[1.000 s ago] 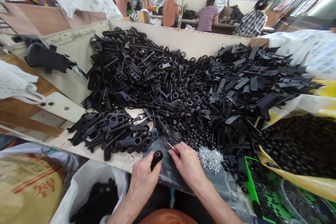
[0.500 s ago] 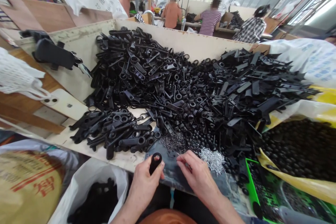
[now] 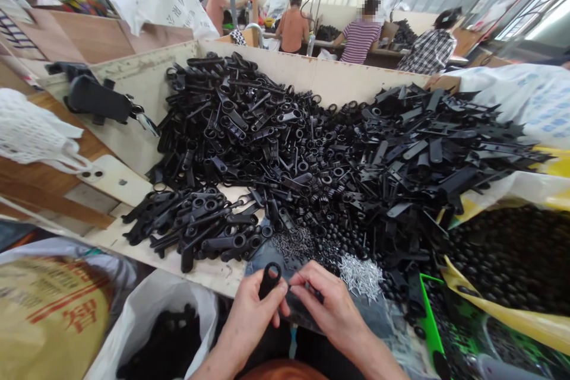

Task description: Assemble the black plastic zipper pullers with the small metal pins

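My left hand [image 3: 253,309] is closed round a black plastic part with a ring end [image 3: 267,287], its ring pointing up and away from me. Just to the right, my right hand [image 3: 330,303] is pinched, its fingertips close to the ringed part. A small dark piece shows among the right fingers, too small to make out. Beyond the hands lie a heap of small dark screws [image 3: 291,243], some black balls [image 3: 341,230] and a pile of silver pins [image 3: 361,276] on a grey mat [image 3: 262,256].
Heaped black ringed parts [image 3: 231,119] and flat black pieces [image 3: 427,142] fill the wooden-walled table. Similar parts [image 3: 200,219] lie front left, near a phone [image 3: 118,181]. A white sack [image 3: 113,314] stands below left; a green tray [image 3: 430,320] sits right. Several people work behind.
My left hand has turned the ringed part so its ring faces me more and moved slightly right. My right hand has come left, closer to it. The view has shifted slightly.
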Available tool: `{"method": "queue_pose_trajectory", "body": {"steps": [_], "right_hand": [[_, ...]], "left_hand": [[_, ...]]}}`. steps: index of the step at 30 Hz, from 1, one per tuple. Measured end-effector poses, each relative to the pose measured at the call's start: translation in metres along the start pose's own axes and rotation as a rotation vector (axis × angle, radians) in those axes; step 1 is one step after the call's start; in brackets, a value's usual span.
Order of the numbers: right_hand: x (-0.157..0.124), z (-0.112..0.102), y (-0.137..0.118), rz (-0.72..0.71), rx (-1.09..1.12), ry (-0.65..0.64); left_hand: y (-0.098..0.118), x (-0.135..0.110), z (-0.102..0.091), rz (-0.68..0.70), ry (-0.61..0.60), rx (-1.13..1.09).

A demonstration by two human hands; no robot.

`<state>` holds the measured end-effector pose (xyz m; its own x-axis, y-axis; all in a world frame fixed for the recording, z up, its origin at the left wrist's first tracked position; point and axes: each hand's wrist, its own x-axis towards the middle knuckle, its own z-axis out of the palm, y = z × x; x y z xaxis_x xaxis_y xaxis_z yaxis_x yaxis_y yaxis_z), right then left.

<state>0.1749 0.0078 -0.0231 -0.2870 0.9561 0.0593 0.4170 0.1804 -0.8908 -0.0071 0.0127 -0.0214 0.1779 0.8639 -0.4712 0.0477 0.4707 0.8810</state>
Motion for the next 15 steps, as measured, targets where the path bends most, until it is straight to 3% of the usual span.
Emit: {"method": "queue_pose_trajectory", "body": {"steps": [10,15], "right_hand": [[-0.002,0.008,0.005,0.234,0.280,0.091],[-0.005,0.014,0.010,0.234,0.277,0.143]], "left_hand": [[0.002,-0.003,0.005,-0.090,-0.042,-0.149],[-0.003,-0.001,0.008,-0.088,-0.013,-0.173]]}}
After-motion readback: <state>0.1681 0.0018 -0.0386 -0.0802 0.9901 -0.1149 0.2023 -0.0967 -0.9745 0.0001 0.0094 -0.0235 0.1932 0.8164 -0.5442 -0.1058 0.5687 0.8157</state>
